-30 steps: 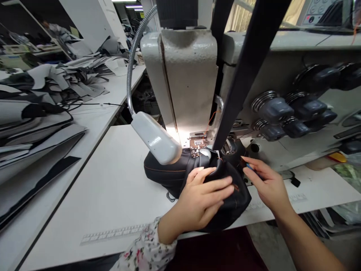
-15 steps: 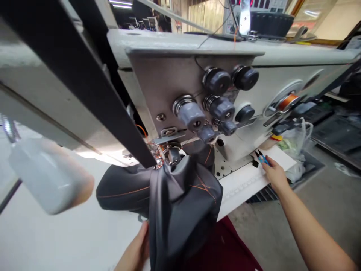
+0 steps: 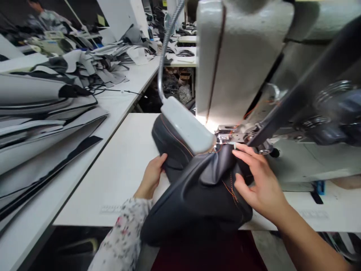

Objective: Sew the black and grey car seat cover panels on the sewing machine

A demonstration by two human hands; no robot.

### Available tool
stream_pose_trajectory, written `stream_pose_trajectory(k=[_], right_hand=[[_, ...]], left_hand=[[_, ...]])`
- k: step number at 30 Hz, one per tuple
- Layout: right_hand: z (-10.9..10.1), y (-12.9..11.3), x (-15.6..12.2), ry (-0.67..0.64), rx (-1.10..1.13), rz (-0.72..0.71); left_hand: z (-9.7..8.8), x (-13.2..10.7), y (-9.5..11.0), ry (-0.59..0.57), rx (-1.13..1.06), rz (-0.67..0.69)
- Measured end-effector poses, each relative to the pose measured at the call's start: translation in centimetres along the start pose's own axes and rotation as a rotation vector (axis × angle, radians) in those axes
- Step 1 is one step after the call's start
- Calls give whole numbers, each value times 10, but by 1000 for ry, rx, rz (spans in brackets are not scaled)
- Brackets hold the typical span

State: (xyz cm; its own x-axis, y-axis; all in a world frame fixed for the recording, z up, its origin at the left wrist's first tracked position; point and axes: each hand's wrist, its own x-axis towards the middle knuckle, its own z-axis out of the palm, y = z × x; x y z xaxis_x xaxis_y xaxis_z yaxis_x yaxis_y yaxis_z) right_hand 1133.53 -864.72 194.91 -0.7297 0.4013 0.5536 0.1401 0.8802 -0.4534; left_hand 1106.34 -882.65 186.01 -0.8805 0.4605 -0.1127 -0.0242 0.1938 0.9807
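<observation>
A black leather cover (image 3: 197, 188) with orange stitching lies bunched on the white table (image 3: 118, 173) under the needle area (image 3: 225, 137) of a grey sewing machine (image 3: 237, 56). My left hand (image 3: 152, 175) grips the cover's left edge, fingers curled round it. My right hand (image 3: 258, 180) rests on the cover's right side just below the presser foot, fingers spread and pressing the leather. A gooseneck lamp (image 3: 187, 126) hangs over the cover and hides part of it.
Stacks of grey and black cut panels (image 3: 42, 113) fill the long table at left. Blue thread snips (image 3: 318, 186) lie on the table at the right by the machine base. Tension knobs (image 3: 332, 113) stick out at the right. A person works at the far left back.
My right hand came back from the snips at the right and landed on the cover. My left hand shifted to the cover's left edge. My head turned back left.
</observation>
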Motion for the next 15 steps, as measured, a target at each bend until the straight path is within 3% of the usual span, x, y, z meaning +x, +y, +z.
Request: stream_pose_trajectory(k=[3, 5, 6, 8, 9, 11, 15], right_hand=[[15, 5, 6, -5, -9, 36], [22, 19, 5, 10, 20, 133], [25, 29, 4, 20, 31, 194], [30, 52, 5, 68, 4, 314], [32, 62, 6, 100, -39, 353], [34, 74, 8, 140, -159, 339], [22, 59, 4, 163, -372, 22]], left_hand=[[-3, 9, 2, 77, 106, 158], [-1, -7, 17, 46, 249, 470], [1, -18, 29, -58, 353, 677], [5, -38, 56, -452, 551, 1022], [8, -45, 69, -643, 625, 1114], [17, -53, 86, -808, 722, 1219], [35, -53, 85, -655, 781, 1390]])
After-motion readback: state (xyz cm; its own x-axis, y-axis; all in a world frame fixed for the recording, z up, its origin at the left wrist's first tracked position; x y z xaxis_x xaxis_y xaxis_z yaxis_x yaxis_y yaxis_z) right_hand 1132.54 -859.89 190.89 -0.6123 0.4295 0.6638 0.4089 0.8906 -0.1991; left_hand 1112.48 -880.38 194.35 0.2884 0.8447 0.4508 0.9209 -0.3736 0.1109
